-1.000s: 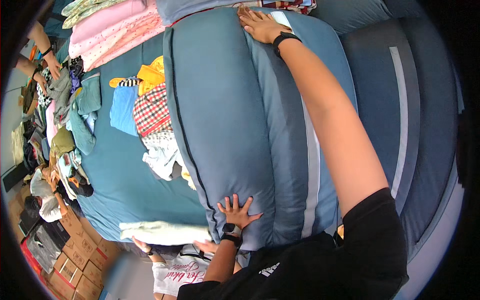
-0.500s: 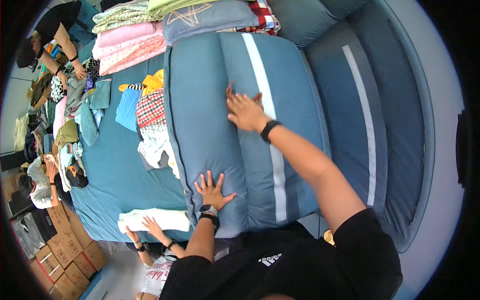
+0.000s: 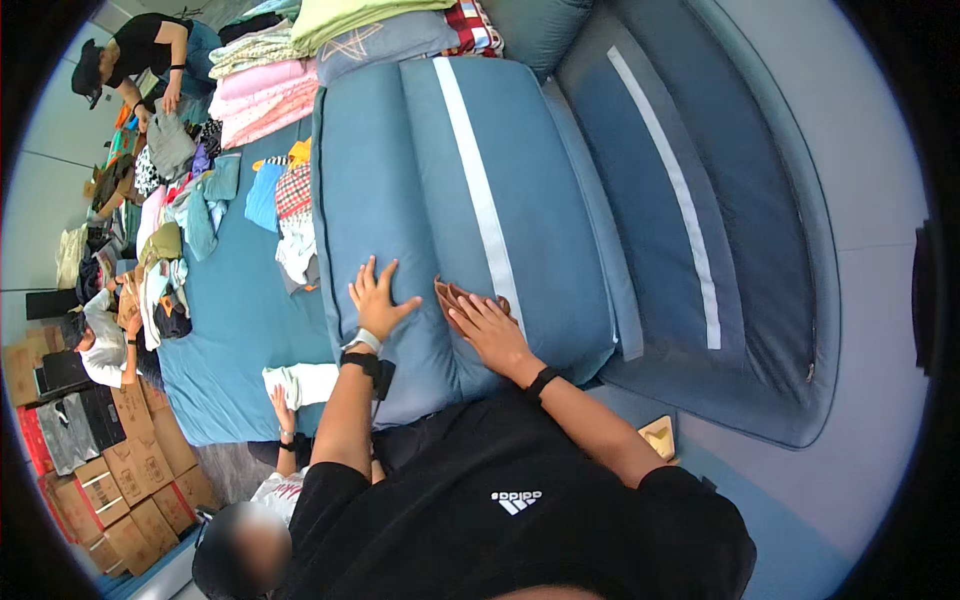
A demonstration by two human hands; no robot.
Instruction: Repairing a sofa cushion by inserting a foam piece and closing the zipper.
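Bright, even light spreads across the blue cushion (image 3: 360, 200), and shadows fall soft around me.
The white strip (image 3: 478, 190) shines palest near upper centre; the black shirt (image 3: 430, 530) swallows detail below. The left hand (image 3: 377, 308) and right hand (image 3: 492, 336) look fairly crisp mid-frame, while a blur smears the head (image 3: 245, 548) at lower left. Cardboard boxes (image 3: 135, 452) slant near the left rim; the corners curve into black.

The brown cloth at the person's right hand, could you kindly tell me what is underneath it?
The brown cloth lies on the blue cushion; the patch beneath is covered by it and the right hand, so cannot be seen.
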